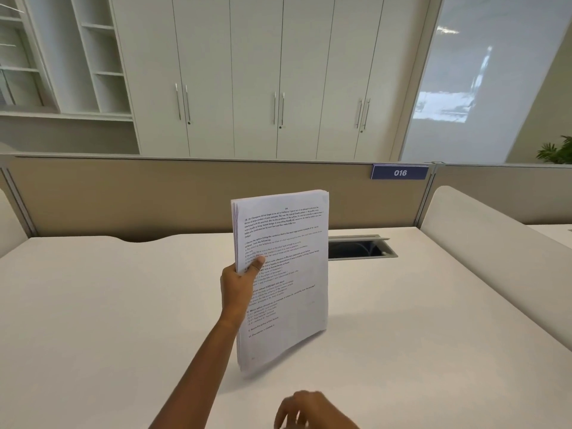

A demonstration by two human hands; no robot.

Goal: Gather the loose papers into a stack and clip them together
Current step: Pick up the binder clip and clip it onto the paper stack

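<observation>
**Paper stack standing on edge in your left hand**

Starting at the left, open shelves are filling the upper corner of the view, and a tan partition is running across behind the white desk.

Your left hand is reaching up from the bottom of the frame and gripping the paper stack along its left edge, with the thumb pressing on the printed front sheet and the other fingers hidden behind the pages. You are holding the stack nearly upright, printed side facing you, with its bottom edge seeming to rest on the desk near the middle of the surface. The sheets are sitting fairly squared, though the top left corner is showing several page edges slightly fanned.

Behind the stack, tall cabinet doors with slim handles are lining the far wall.

Moving right, your right hand is hovering low at the bottom edge of the frame, just beside the stack's lower corner but apart from it. Its fingers are loosely spread and holding nothing.

Further right, an open cable hatch is sitting recessed in the desk just behind the stack, a blue tag reading 016 is hanging on the partition, and a green plant is peeking in at the far right edge.
</observation>
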